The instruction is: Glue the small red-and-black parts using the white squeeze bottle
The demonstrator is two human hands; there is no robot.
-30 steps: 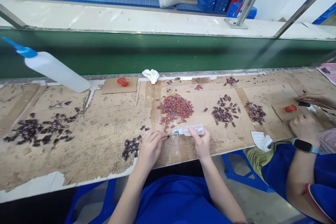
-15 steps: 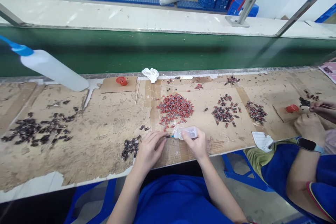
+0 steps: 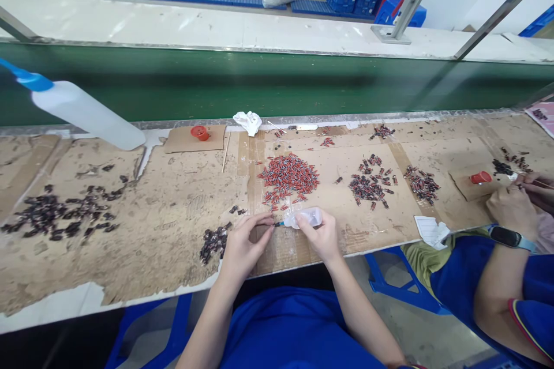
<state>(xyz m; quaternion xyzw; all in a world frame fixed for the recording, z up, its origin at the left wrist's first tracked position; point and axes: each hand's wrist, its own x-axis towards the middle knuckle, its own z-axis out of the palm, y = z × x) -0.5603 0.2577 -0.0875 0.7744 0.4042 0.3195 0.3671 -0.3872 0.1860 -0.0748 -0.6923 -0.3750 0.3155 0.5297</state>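
My right hand point(image 3: 322, 236) grips a small clear squeeze bottle point(image 3: 305, 217) with a blue nozzle pointing left. The nozzle tip meets a tiny dark part pinched in the fingertips of my left hand point(image 3: 244, 241). Both hands rest at the near edge of the cardboard-covered bench point(image 3: 173, 196). Just beyond them lies a heap of small red parts point(image 3: 288, 176). A small pile of dark parts point(image 3: 214, 240) sits left of my left hand.
More dark-red parts point(image 3: 371, 184) lie to the right, and a wide spread of dark parts point(image 3: 60, 213) at far left. A large squeeze bottle point(image 3: 82, 110) lies on its side. A green conveyor belt point(image 3: 277, 83) runs behind. A co-worker's hands point(image 3: 515, 199) work at right near a red cap point(image 3: 481, 177).
My right hand has drawn the small bottle leftward until its nozzle reaches the part in my left fingertips. The co-worker's hands have shifted a little.
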